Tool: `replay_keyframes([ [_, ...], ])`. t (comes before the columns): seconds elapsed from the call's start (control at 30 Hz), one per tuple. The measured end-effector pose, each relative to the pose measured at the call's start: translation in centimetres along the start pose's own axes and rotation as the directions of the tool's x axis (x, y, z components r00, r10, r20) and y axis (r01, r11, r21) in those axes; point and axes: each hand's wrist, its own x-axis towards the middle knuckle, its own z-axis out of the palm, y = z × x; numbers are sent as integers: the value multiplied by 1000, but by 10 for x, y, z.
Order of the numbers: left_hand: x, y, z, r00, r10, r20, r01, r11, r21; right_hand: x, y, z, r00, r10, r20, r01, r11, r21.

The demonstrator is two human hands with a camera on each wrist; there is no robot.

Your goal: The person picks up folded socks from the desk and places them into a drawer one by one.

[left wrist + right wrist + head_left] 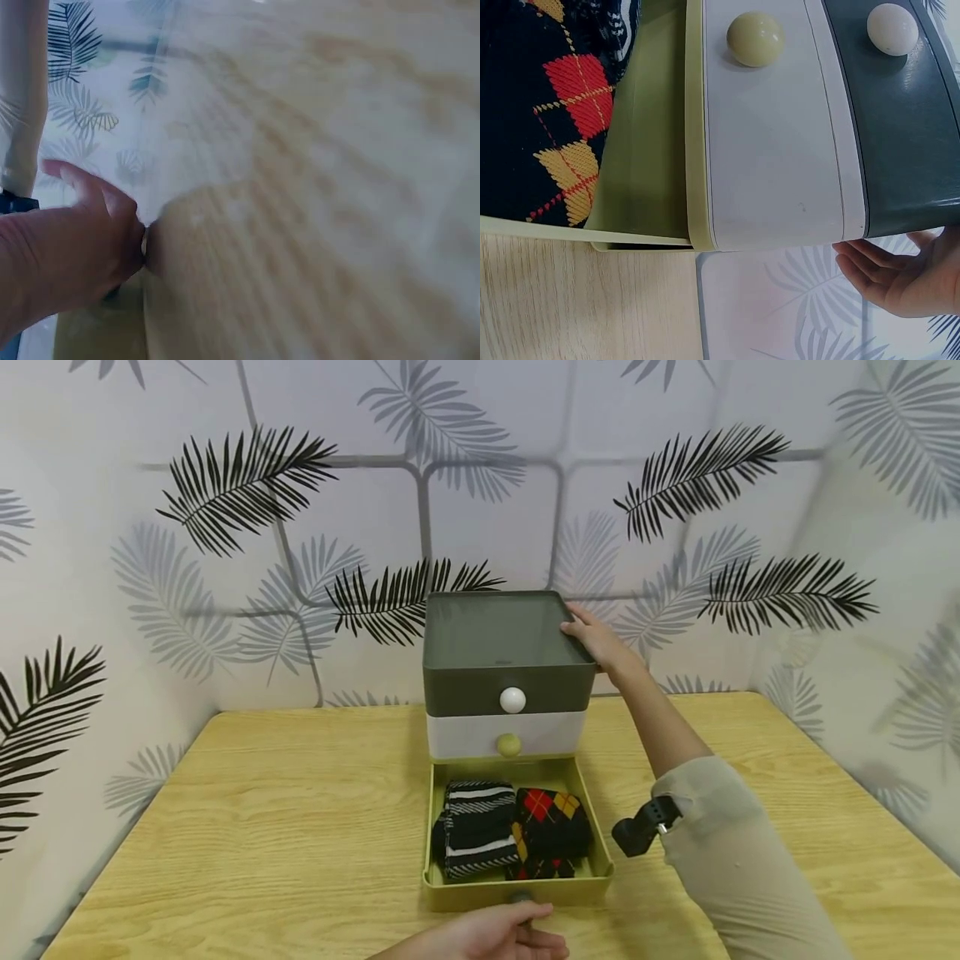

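Note:
A small three-tier drawer box has a dark grey top tier (498, 627), a white middle tier (465, 737) and a pulled-out olive bottom drawer (517, 893). In that drawer lie a folded black-and-white striped sock bundle (480, 827) and a dark argyle sock bundle (555, 827) with red and yellow diamonds. My left hand (495, 935) is at the drawer's dark front knob (521, 897), thumb and fingers around it; the hand partly hides it. My right hand (600, 639) rests on the top tier's right edge, fingers extended against its side (907, 274).
The box stands on a wood-grain table (262, 827) near its back edge. A white knob (512, 700) and a yellow-green knob (508, 745) stick out from the upper fronts. Leaf-patterned cloth (495, 527) hangs behind and at the sides. My right sleeve carries a black wrist camera (645, 827).

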Motion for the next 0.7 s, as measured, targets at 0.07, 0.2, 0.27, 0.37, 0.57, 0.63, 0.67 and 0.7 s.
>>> replay_keyframes([
  [0.07, 1, -1, -1, 999, 46, -24, -47, 998, -50, 0, 0, 0, 1000, 5, 1, -5, 1000, 2],
  [0.2, 3, 0, -2, 996, 88, -21, -90, 989, -120, 0, 0, -1, 1000, 16, 4, -16, 1000, 9],
  [0.27, 4, 2, -2, 995, 98, -23, -101, 986, -133, 0, 0, -1, 1000, 20, 3, -20, 1000, 4],
  [0.37, 4, 5, -2, 996, 91, -26, -94, 982, -162, 0, 1, -1, 1000, 21, 2, -21, 1000, 1],
  [0.57, 6, 10, -2, 999, 47, -11, -48, 976, -210, 0, 1, -1, 1000, 16, 5, -17, 1000, 22],
  [0.63, 8, 11, -3, 999, 43, -10, -44, 975, -219, 0, 2, -1, 1000, 16, 4, -16, 999, 34],
  [0.67, 9, 12, -3, 999, 40, -11, -42, 974, -223, 0, 1, -1, 1000, 15, 4, -16, 999, 38],
  [0.7, 10, 12, -3, 999, 42, -11, -43, 974, -223, 0, 1, -1, 1000, 14, 3, -14, 999, 37],
])
